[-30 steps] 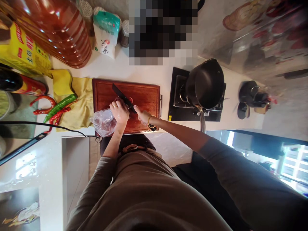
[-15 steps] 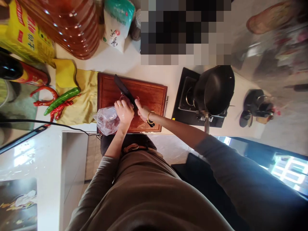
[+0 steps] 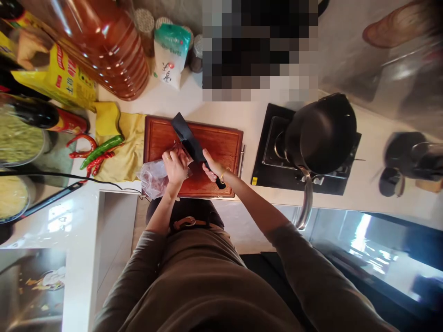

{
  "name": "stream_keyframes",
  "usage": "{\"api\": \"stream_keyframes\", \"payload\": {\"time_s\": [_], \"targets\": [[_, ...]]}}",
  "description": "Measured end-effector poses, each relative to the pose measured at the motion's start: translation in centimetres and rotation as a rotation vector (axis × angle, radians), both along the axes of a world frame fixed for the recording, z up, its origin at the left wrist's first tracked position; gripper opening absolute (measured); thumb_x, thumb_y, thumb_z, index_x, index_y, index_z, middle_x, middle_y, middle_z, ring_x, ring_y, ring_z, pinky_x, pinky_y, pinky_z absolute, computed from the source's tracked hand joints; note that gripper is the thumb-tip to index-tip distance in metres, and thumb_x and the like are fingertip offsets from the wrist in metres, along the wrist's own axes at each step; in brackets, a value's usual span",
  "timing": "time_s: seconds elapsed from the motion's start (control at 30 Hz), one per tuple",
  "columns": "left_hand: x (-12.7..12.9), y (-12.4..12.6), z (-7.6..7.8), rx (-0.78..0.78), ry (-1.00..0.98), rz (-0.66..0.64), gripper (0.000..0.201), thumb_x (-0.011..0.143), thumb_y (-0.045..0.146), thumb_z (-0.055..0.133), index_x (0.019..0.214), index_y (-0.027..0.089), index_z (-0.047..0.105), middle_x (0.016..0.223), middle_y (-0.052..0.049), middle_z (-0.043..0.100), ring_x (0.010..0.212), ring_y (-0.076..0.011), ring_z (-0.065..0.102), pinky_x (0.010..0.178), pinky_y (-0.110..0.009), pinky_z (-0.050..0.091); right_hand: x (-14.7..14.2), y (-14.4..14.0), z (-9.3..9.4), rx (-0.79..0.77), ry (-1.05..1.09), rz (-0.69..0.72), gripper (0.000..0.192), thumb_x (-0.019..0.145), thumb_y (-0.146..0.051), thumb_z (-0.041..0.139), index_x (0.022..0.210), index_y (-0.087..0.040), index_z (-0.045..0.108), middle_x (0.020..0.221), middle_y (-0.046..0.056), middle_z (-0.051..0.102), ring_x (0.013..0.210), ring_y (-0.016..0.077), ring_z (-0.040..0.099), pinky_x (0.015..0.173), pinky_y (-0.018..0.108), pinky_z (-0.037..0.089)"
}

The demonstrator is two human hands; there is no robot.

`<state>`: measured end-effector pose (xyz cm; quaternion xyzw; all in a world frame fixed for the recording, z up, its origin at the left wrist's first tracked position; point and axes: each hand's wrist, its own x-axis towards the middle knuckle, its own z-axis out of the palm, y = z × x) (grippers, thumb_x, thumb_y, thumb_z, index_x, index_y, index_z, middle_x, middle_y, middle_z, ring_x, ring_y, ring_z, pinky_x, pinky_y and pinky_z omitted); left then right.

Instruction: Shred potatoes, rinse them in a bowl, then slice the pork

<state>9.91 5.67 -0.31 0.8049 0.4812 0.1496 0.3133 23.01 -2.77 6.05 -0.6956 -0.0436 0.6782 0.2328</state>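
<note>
My right hand [image 3: 212, 167] has a tight grip on the black handle of a big dark knife [image 3: 189, 138], and the blade slants up and away over the reddish brown wooden cutting board [image 3: 224, 143]. My left hand [image 3: 176, 166] is pressed down on a piece of red meat [image 3: 180, 148] near the middle of the board, with the fingers curled round it so it does not slide while the blade sits right beside them. A crinkly clear plastic bag with more red meat inside [image 3: 154, 177] lies under my left wrist, at the near left corner of the board, and part of it hangs over the edge. I cannot tell if the blade is touching the meat or just above it. The board sits close to the front edge of the white surface [image 3: 214, 103], so the bag has little room there. To the left of the board lies a yellow cloth [image 3: 121, 157] with a long green pepper [image 3: 102, 150] and some thin red peppers [image 3: 93, 163] on it. To the right there is a black stove [image 3: 266, 177] with a dark round pot [image 3: 320, 133], just beside the metal handle on the board's end. The far half of the board is bare, so the knife has open room there. Behind it stand a huge bottle of amber oil [image 3: 104, 46] and a small white and green bag [image 3: 169, 55].
</note>
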Motion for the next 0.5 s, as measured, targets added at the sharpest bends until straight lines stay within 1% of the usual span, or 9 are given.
{"api": "stream_keyframes", "payload": {"time_s": [0.1, 0.23, 0.3, 0.37, 0.43, 0.5], "targets": [[-0.1, 0.0, 0.0, 0.036, -0.038, 0.015, 0.022, 0.087, 0.026, 0.036, 0.101, 0.014, 0.048, 0.108, -0.016, 0.048, 0.107, -0.0266, 0.046, 0.096, -0.046, 0.036, -0.1, -1.9, 0.7, 0.018, 0.016, -0.076, 0.065, 0.075, -0.080, 0.005, 0.052, -0.023, 0.028, 0.031, -0.008, 0.022, 0.026, 0.0069, 0.021, 0.030, 0.021, 0.021], [0.0, -0.1, 0.1, 0.077, -0.040, 0.028, 0.019, 0.087, 0.026, 0.036, 0.099, 0.015, 0.047, 0.106, -0.016, 0.049, 0.107, -0.0253, 0.048, 0.095, -0.044, 0.038, -1.5, -3.7, 0.9, -0.009, -0.130, -0.074, 0.063, 0.080, -0.076, 0.011, 0.050, -0.023, 0.030, 0.031, -0.007, 0.023, 0.027, 0.0074, 0.025, 0.032, 0.022, 0.021], [0.1, -0.1, 0.2, 0.100, -0.030, 0.031, 0.019, 0.087, 0.027, 0.037, 0.099, 0.015, 0.045, 0.106, -0.017, 0.050, 0.109, -0.0263, 0.048, 0.096, -0.045, 0.038, -2.4, -4.2, 0.6, -0.025, -0.241, -0.008, 0.064, 0.081, -0.074, 0.014, 0.049, -0.023, 0.033, 0.032, -0.006, 0.028, 0.030, 0.0079, 0.032, 0.035, 0.022, 0.025], [0.1, -0.2, 0.1, 0.115, -0.030, 0.035, 0.020, 0.088, 0.028, 0.038, 0.100, 0.014, 0.044, 0.108, -0.019, 0.050, 0.112, -0.0277, 0.047, 0.096, -0.046, 0.037, -3.3, -4.4, -0.1, -0.025, -0.338, 0.088, 0.065, 0.082, -0.073, 0.016, 0.048, -0.022, 0.038, 0.035, -0.003, 0.035, 0.036, 0.0096, 0.043, 0.041, 0.022, 0.031], [0.2, -0.3, 0.0, 0.120, -0.041, 0.043, 0.020, 0.088, 0.029, 0.038, 0.101, 0.013, 0.043, 0.111, -0.022, 0.049, 0.117, -0.0291, 0.045, 0.097, -0.048, 0.036, -4.0, -4.4, -0.8, -0.012, -0.409, 0.165, 0.068, 0.083, -0.072, 0.016, 0.048, -0.022, 0.044, 0.040, 0.001, 0.044, 0.047, 0.0129, 0.053, 0.048, 0.023, 0.036], [0.1, -0.3, -0.2, 0.113, -0.061, 0.044, 0.021, 0.089, 0.030, 0.039, 0.101, 0.013, 0.042, 0.112, -0.024, 0.049, 0.120, -0.0298, 0.043, 0.098, -0.048, 0.035, -4.4, -4.2, -1.5, -0.016, -0.448, 0.206, 0.070, 0.083, -0.072, 0.015, 0.050, -0.021, 0.051, 0.048, 0.005, 0.053, 0.060, 0.0173, 0.061, 0.055, 0.024, 0.039]]}}
